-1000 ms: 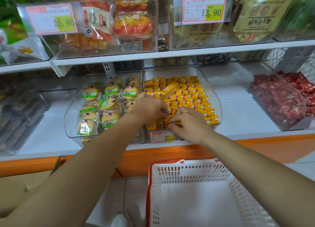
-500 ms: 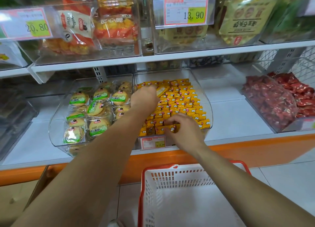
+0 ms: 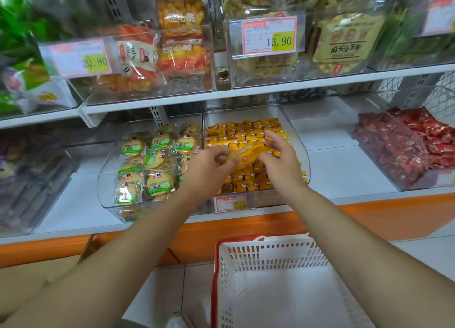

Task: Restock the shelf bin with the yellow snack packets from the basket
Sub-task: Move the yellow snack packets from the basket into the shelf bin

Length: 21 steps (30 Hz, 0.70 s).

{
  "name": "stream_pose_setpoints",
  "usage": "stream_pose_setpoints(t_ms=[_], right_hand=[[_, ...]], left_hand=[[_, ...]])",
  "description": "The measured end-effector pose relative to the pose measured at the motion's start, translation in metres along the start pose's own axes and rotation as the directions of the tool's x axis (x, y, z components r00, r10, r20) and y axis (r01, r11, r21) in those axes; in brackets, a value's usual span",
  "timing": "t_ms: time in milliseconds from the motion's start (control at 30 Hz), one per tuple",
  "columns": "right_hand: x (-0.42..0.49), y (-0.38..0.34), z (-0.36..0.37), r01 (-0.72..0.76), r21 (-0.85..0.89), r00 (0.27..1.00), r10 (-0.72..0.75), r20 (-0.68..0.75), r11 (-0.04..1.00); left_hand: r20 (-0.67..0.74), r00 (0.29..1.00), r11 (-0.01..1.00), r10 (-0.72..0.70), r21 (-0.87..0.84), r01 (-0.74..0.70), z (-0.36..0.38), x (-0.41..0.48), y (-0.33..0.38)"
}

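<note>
A clear shelf bin (image 3: 300,143) on the lower shelf holds several small yellow snack packets (image 3: 246,130) in rows. Above them, a longer yellow packet (image 3: 248,152) lies tilted between both hands. My left hand (image 3: 209,166) pinches its left end with curled fingers. My right hand (image 3: 280,159) holds its right end between thumb and fingers. The white basket with a red rim (image 3: 216,266) sits below the shelf, and no packets show inside it.
Left of the yellow bin is a clear bin of green-labelled biscuits (image 3: 147,160). A bin of red packets (image 3: 394,150) stands at the right. The upper shelf (image 3: 270,87) overhangs with bagged snacks and price tags. A price label (image 3: 230,203) fronts the yellow bin.
My left hand reached to the back of the bin and lifted the long yellow packet. My right hand left the front row and rose to take its other end.
</note>
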State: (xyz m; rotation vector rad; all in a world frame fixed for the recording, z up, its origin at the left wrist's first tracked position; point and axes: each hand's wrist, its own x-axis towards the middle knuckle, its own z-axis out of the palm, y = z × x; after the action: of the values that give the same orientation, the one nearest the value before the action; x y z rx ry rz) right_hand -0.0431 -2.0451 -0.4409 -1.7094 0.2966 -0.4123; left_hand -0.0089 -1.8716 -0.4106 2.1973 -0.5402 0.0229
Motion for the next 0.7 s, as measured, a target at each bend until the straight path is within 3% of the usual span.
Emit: stream_pose_setpoints(t_ms=[133, 300, 567, 700], right_hand=[[-0.001, -0.011, 0.000, -0.065, 0.255, 0.989, 0.027, 0.147, 0.965], [-0.001, -0.018, 0.003, -0.078, 0.138, 0.993, 0.065, 0.098, 0.987], [-0.001, -0.018, 0.004, -0.128, 0.035, 0.983, 0.122, 0.140, 0.991], [0.001, -0.024, -0.005, 0.009, -0.068, 0.958, 0.011, 0.286, 0.998]], left_hand=[[-0.009, 0.993, 0.947, -0.115, -0.304, 0.107, -0.001, -0.016, 0.000], [0.014, 0.992, 0.855, -0.129, -0.504, 0.118, -0.005, -0.025, -0.002], [0.041, 0.991, 0.861, -0.127, -0.491, 0.131, -0.005, -0.031, -0.008], [-0.057, 0.985, 0.867, -0.160, -0.485, 0.113, -0.011, -0.025, -0.009]])
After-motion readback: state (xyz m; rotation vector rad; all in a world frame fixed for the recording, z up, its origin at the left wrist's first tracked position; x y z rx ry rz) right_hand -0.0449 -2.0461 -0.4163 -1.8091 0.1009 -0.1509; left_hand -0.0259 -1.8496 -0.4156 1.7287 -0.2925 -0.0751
